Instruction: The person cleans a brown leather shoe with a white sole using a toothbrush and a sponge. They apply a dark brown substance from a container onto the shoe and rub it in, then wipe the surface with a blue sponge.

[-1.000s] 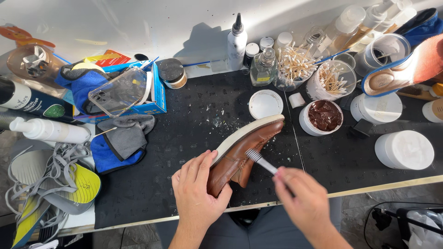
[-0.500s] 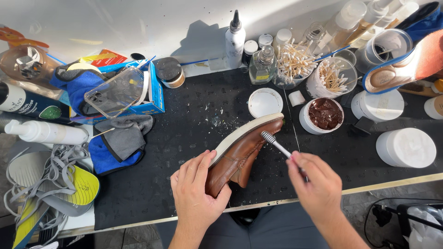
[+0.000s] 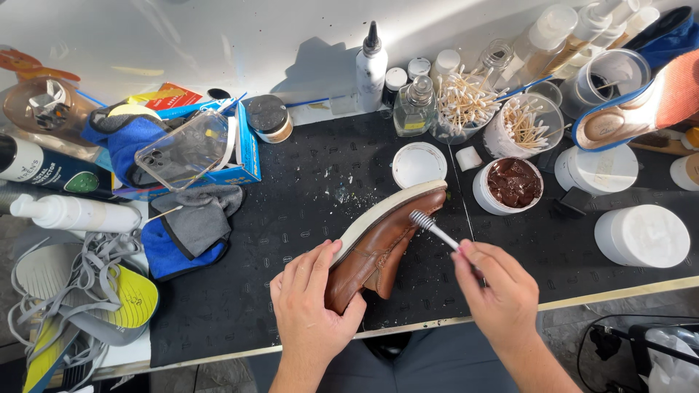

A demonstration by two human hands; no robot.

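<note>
Head view: you're mid-brushing on the brown shoe (image 3: 382, 247), by the look of it. Your left hand (image 3: 312, 309) is wrapped round the heel end, thumb and fingers closed on the leather, holding the shoe on its side w/ the pale sole (image 3: 378, 211) turned up and away from you. Your right hand (image 3: 497, 291) pinches the handle of a small brush (image 3: 431, 227); its head sits on the upper near the toe, just under the sole edge.

Next move, as I judge it: short strokes along the seam where upper meets sole, w/ the left grip firm so the shoe doesn't roll. More paste probably means a reach to the open tub of brown polish (image 3: 513, 184), just right of the toe.

Shoe itself: tan-brown leather, smooth, sunlit, lying diagonally on the black mat (image 3: 291, 196), toe pointing up-right, heel toward you. Can't tell how much polish is on it; no smears show. White lid (image 3: 418, 163) lies just beyond the toe.
</note>
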